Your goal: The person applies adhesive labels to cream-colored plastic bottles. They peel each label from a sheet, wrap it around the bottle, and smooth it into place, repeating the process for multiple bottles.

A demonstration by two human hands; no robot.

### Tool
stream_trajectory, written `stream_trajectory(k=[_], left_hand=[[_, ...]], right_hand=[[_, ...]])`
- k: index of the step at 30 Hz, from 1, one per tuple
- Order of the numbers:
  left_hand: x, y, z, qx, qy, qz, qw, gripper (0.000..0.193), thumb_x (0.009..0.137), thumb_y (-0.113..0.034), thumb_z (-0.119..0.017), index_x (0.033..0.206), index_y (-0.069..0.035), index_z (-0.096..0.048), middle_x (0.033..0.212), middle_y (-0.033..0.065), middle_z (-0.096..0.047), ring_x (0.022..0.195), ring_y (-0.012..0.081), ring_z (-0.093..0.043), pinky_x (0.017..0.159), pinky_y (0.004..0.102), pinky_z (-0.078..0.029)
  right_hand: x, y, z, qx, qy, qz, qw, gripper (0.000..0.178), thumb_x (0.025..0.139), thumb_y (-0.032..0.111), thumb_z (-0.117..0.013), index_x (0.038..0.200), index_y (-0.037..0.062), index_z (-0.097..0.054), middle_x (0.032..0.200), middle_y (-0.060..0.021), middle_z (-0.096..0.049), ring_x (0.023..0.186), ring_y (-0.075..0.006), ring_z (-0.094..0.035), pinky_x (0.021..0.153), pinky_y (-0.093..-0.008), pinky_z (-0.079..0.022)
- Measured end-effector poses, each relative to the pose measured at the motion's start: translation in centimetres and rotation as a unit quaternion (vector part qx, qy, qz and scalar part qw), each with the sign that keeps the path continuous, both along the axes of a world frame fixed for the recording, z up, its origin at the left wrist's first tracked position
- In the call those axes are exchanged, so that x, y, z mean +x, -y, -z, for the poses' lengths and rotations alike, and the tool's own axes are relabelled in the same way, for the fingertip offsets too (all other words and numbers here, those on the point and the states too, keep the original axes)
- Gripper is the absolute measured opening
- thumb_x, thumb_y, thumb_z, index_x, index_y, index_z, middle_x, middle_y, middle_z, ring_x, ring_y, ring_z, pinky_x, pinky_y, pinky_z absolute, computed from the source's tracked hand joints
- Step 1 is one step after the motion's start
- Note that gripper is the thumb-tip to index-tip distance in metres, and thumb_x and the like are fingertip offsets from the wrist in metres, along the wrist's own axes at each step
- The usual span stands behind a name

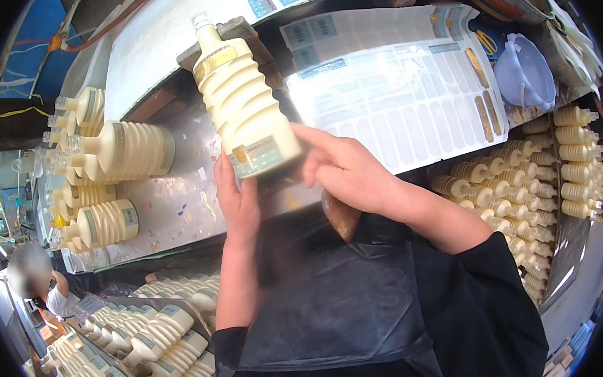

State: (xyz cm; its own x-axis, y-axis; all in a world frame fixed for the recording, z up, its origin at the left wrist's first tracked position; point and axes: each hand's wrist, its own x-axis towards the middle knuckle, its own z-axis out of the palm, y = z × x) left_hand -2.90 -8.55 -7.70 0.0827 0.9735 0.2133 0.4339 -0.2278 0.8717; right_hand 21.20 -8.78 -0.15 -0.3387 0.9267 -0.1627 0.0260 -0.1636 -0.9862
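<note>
A cream, spiral-ribbed bottle (244,102) with a clear neck lies tilted, its upper part resting on a dark block (246,34). It bears a small gold label (220,58) near the neck and a green-and-gold label (260,154) near its base. My left hand (239,201) grips the bottle's lower left corner, with some fingers hidden behind it. At the lower right edge, my right hand (349,167) touches the bottle with an outstretched index finger; its thumb is apart and the other fingers curl under. Right of the bottle lies a label sheet (386,99), partly peeled.
Similar bottles (131,150) lie at the table's left end, and more fill racks (500,179) at right and lower left. A purple bucket (526,75) and yellow-handled scissors (486,41) sit at far right. Another person (59,297) is at lower left.
</note>
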Motion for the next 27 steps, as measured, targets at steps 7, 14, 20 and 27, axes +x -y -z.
stream_trajectory(k=[7, 14, 20, 27], left_hand=[[0.9, 0.4, -1.1, 0.047, 0.007, -0.008, 0.999, 0.065, 0.101, -0.031, -0.059, 0.152, 0.005, -0.038, 0.139, 0.0187, -0.050, 0.130, 0.0319, -0.046, 0.114, 0.0438, -0.033], [3.6, -1.3, -0.8, 0.021, 0.029, -0.107, 0.994, 0.058, 0.106, -0.033, -0.045, 0.148, 0.007, -0.042, 0.123, 0.0171, -0.052, 0.120, 0.0311, -0.044, 0.111, 0.0436, -0.030], [3.9, -1.4, 0.4, 0.039, 0.090, -0.102, 0.990, 0.052, 0.108, -0.027, -0.039, 0.145, 0.009, -0.043, 0.124, 0.0169, -0.050, 0.120, 0.0317, -0.043, 0.110, 0.0431, -0.031], [3.4, -1.4, -0.4, 0.005, 0.144, -0.093, 0.985, 0.055, 0.111, -0.034, -0.032, 0.145, 0.008, -0.044, 0.128, 0.0167, -0.050, 0.122, 0.0291, -0.046, 0.111, 0.0408, -0.033]], right_hand=[[0.7, -2.2, 1.8, -0.043, 0.033, 0.042, 0.998, 0.045, 0.105, 0.031, -0.052, 0.138, 0.0004, -0.054, 0.081, -0.0025, -0.063, 0.076, -0.0115, -0.062, 0.075, -0.0261, -0.051], [-0.8, -3.5, 1.6, -0.031, 0.111, 0.031, 0.993, 0.053, 0.100, 0.045, -0.060, 0.130, 0.0013, -0.065, 0.107, -0.0157, -0.073, 0.096, -0.0220, -0.069, 0.085, -0.0348, -0.054], [-1.5, -3.0, 2.8, -0.023, 0.102, 0.071, 0.992, 0.055, 0.097, 0.047, -0.064, 0.129, 0.0019, -0.065, 0.102, -0.0154, -0.074, 0.090, -0.0209, -0.071, 0.082, -0.0338, -0.055], [-0.9, -3.4, 1.4, -0.057, 0.127, 0.037, 0.990, 0.055, 0.095, 0.050, -0.063, 0.120, 0.0003, -0.066, 0.094, -0.0170, -0.073, 0.085, -0.0228, -0.072, 0.080, -0.0351, -0.056]])
